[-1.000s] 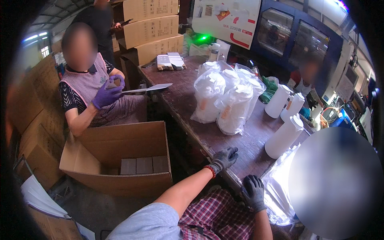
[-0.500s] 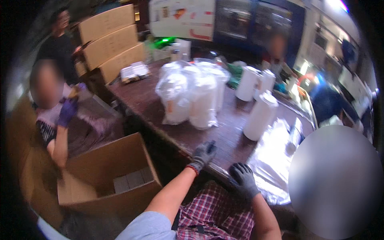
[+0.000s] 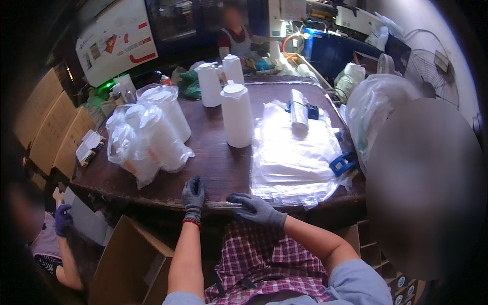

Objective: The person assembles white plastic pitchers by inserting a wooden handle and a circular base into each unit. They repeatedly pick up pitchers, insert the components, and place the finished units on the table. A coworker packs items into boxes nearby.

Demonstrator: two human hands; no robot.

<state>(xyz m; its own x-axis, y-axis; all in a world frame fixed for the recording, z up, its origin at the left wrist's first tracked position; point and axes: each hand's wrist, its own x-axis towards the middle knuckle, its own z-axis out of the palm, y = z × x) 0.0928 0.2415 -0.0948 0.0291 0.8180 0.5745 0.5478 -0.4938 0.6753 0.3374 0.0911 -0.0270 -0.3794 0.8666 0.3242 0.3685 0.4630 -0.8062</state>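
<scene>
My left hand, in a grey glove, rests at the near edge of the brown table with its fingers stretched forward and nothing in them. Beside it, my right hand, gloved in grey too, lies over the same edge, fingers extended to the left and empty. Just beyond it is a stack of clear plastic bags. A white lidded jug stands upright left of the stack, with two more white jugs behind. Several jugs wrapped in clear plastic stand together beyond my left hand.
A silvery roll lies on the bags; a blue tool sits at their right edge. An open carton is at lower left, beside a person with a purple glove. Another person is across the table. Stacked cartons stand far left.
The view has swung to the right, so the table and jugs appear further left. My right hand has come closer to my left, away from the bag stack's side. Both hands remain empty.
</scene>
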